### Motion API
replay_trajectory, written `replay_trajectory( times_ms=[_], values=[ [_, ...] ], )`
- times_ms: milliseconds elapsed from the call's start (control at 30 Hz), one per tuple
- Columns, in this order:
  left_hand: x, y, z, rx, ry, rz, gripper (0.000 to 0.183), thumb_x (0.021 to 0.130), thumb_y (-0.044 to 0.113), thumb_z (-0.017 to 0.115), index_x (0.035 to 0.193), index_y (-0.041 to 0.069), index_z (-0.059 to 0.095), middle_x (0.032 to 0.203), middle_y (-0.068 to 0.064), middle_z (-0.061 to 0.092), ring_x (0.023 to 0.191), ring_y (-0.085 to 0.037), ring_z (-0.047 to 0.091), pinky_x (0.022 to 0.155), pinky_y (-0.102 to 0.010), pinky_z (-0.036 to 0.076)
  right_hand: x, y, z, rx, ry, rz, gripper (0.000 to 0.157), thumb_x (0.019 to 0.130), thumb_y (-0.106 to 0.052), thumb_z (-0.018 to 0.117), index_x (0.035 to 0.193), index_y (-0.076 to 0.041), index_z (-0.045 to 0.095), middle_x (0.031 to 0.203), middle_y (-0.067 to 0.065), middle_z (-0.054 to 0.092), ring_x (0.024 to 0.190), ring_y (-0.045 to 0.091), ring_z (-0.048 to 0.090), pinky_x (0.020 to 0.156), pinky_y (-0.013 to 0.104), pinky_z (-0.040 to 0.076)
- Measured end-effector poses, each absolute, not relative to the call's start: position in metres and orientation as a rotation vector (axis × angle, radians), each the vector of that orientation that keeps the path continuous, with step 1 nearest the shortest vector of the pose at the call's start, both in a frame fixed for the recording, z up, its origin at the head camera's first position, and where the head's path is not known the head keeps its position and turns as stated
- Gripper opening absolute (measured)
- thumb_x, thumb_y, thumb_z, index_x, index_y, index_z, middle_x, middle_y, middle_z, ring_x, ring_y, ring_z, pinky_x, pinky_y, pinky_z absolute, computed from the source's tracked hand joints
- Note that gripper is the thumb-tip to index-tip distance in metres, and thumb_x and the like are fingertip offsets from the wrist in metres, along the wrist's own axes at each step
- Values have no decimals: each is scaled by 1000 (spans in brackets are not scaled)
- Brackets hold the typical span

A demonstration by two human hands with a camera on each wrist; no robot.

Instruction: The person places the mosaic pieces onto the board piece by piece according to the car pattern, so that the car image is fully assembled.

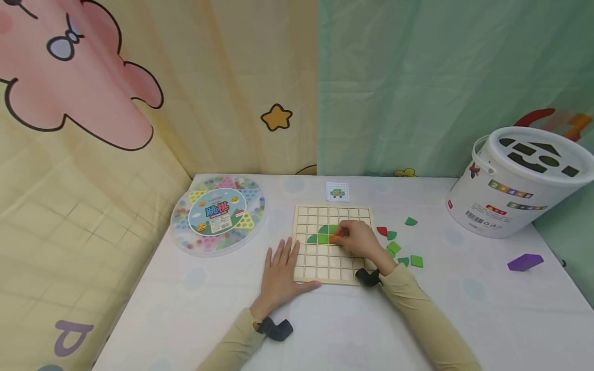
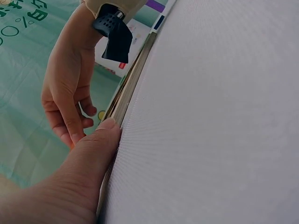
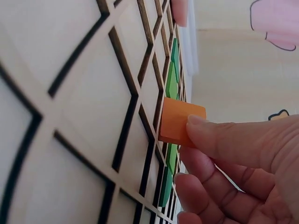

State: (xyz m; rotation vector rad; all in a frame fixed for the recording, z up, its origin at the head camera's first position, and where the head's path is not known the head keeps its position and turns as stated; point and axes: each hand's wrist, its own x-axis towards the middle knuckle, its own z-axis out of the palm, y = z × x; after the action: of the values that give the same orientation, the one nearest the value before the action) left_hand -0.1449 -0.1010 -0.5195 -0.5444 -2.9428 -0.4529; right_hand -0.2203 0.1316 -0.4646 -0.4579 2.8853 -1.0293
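Observation:
My right hand (image 1: 359,239) pinches an orange square tile (image 3: 174,122) between thumb and fingers. The tile stands tilted at a cell of the wooden grid board (image 1: 327,273), beside green pieces (image 1: 323,239) set in the cells. Those are light green squares and darker green quarter-circles. My left hand (image 1: 278,275) lies with straight, spread fingers at the board's left side, its thumb along the near edge. In the left wrist view the left thumb (image 2: 93,151) rests against the board's edge (image 2: 126,93).
Right of the board lie loose green squares (image 1: 416,261), green quarter-circles (image 1: 411,221) and a red one (image 1: 382,231). Behind it is a small pattern card (image 1: 337,192). A round game box (image 1: 255,234) stands left, a white bucket (image 1: 478,201) and purple block (image 1: 525,262) right.

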Motion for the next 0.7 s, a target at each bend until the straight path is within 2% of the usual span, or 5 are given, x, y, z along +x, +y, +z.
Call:
replay_trajectory(
  times_ms=[267,700],
  values=[
    [-145,-100,-520,-540,-2953,-447,113,71,81,52,151,7,22,156,-14,17,143,-30,9,111,-52,2,-221,131,-463,-409,2928,-934,7,84,-19,73,82,-13,74,80,-4,67,73,14,58,65,33,47],
    [-145,-101,-525,-544,-2921,-450,113,71,83,49,151,8,23,155,-14,17,142,-30,10,111,-52,2,-223,126,-462,-411,2988,-844,8,84,-17,73,76,-13,72,72,-5,63,66,13,55,59,31,46]
  ],
)
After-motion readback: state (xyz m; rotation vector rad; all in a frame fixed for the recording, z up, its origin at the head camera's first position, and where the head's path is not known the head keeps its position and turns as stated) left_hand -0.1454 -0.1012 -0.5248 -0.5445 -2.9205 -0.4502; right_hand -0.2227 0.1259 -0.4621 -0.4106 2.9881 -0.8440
